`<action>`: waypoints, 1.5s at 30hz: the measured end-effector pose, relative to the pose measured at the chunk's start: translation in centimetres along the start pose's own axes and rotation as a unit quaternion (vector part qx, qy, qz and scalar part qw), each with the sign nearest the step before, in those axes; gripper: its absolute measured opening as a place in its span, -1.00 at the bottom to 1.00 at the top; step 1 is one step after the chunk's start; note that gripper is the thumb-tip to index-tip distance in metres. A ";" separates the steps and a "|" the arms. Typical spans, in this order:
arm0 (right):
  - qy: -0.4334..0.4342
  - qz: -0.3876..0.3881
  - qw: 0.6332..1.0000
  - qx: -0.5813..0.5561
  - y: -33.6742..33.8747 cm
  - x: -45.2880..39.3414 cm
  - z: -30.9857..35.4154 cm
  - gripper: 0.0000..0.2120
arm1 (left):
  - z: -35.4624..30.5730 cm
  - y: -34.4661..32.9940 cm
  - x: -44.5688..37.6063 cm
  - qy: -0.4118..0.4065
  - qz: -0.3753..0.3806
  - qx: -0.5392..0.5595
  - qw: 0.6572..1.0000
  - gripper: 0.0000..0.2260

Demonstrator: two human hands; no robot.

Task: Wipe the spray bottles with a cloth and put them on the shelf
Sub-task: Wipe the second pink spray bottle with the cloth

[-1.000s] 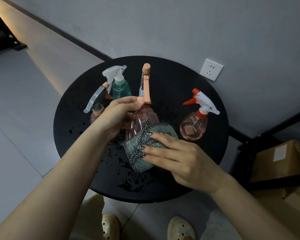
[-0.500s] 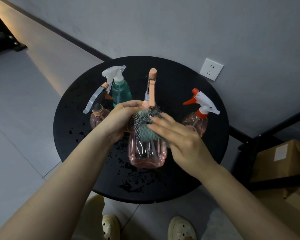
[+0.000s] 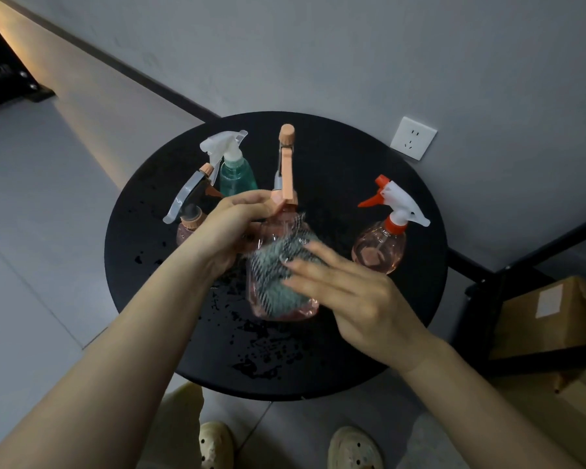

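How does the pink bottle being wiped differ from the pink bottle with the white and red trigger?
The held pink bottle is lifted and tilted, gripped at its neck by the left hand while the right hand presses the cloth on it; the round pink bottle stands untouched on the table. The held one has a peach sprayer, the other white and red. Both are clear pink.

Table [image 3: 403, 333]: near edge bare but for water droplets [image 3: 261, 353], open to approach. Far left crowded: teal spray bottle [image 3: 236, 177] and grey-trigger pink bottle [image 3: 190, 218] just beside each other. Right side: red-nozzle pink bottle [image 3: 381, 247] stands alone, with a clear gap between it and the held bottle [image 3: 285, 299] mid-table.
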State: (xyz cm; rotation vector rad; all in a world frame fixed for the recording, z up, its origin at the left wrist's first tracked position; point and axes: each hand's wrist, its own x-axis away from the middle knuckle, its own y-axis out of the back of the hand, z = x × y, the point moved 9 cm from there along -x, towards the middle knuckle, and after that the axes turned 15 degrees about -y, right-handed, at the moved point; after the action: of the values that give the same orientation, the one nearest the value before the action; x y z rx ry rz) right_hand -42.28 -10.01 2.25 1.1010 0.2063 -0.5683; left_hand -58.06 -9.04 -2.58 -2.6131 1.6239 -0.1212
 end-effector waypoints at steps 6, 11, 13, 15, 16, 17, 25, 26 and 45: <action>-0.166 -0.034 0.981 -0.095 0.9 -2.2 -3.3 -0.51 | 0.5 -1.1 0.4 0.020 0.000 0.000 1.000 -0.83; -0.133 -0.032 0.986 -0.093 0.6 -1.9 -2.5 -0.46 | 0.3 -0.8 0.3 0.017 0.004 0.026 1.000 -0.84; -0.071 -0.032 0.995 -0.070 0.5 -1.2 -1.3 -0.49 | 0.2 -0.4 0.1 0.011 0.010 0.032 0.999 -0.90; -0.009 -0.018 0.999 -0.036 0.2 -0.2 -0.2 -0.53 | 0.0 0.4 -0.1 -0.002 -0.005 0.025 1.000 -0.83; 0.021 -0.007 1.000 -0.014 -0.1 0.4 0.4 -0.56 | -0.3 0.7 -0.1 -0.008 -0.017 0.017 1.000 -0.82; 0.047 0.003 0.999 0.007 -0.4 1.0 0.8 -0.58 | -0.5 1.0 -0.1 -0.014 -0.026 0.012 1.000 -0.83; 0.022 -0.018 1.000 0.004 -0.1 -0.1 0.1 -0.48 | 0.0 0.5 -0.4 -0.013 -0.006 0.019 1.000 -0.87; -0.008 -0.020 1.000 -0.011 0.0 -0.6 -0.4 -0.46 | 0.2 0.3 -0.4 -0.008 0.000 0.028 1.000 -0.88; -0.433 0.169 0.719 -0.516 -5.0 0.3 -6.5 -0.25 | -2.1 -2.3 0.6 -0.054 0.042 0.116 0.991 -0.83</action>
State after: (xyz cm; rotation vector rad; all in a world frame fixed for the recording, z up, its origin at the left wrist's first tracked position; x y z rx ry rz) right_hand -43.93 -6.00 -4.72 -0.2983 -0.4727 -0.4652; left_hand -55.91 -8.58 -0.29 -2.3346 1.5764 -0.1528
